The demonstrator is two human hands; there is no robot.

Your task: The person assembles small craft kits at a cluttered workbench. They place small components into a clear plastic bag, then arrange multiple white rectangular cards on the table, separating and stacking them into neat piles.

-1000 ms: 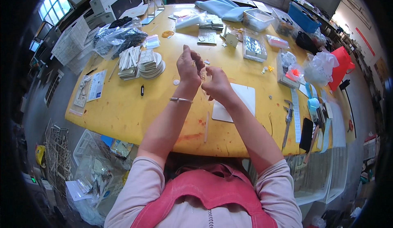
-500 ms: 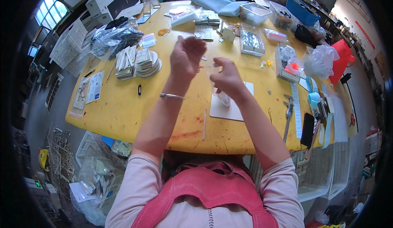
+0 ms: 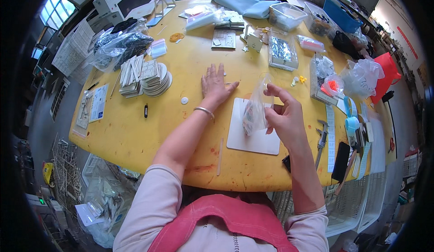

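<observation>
My right hand [image 3: 285, 115] pinches the edge of a small clear plastic bag [image 3: 254, 114], which hangs over a white rectangular board [image 3: 246, 144]. Small dark and reddish items show inside the bag, too blurred to name. Farther left, my left hand [image 3: 216, 87] is spread palm down at the tabletop, holding nothing visible. A small white round piece [image 3: 184, 100] lies to its left. Just beyond its fingers sits a tiny pale piece [image 3: 224, 74]. A thin wooden strip [image 3: 220, 157] rests left of the board.
Stacked wooden pieces [image 3: 156, 78] and a black marker-like object [image 3: 146, 110] are on the left. Along the right lie a caliper [image 3: 322, 139], a phone [image 3: 341, 161] and a blue tape roll [image 3: 351, 124]. A box of wrapped parts [image 3: 282, 53] stands toward the back.
My left hand has come down from the air to the tabletop with fingers spread. My right hand has moved right and nearer, holding the bag. The white round piece now shows.
</observation>
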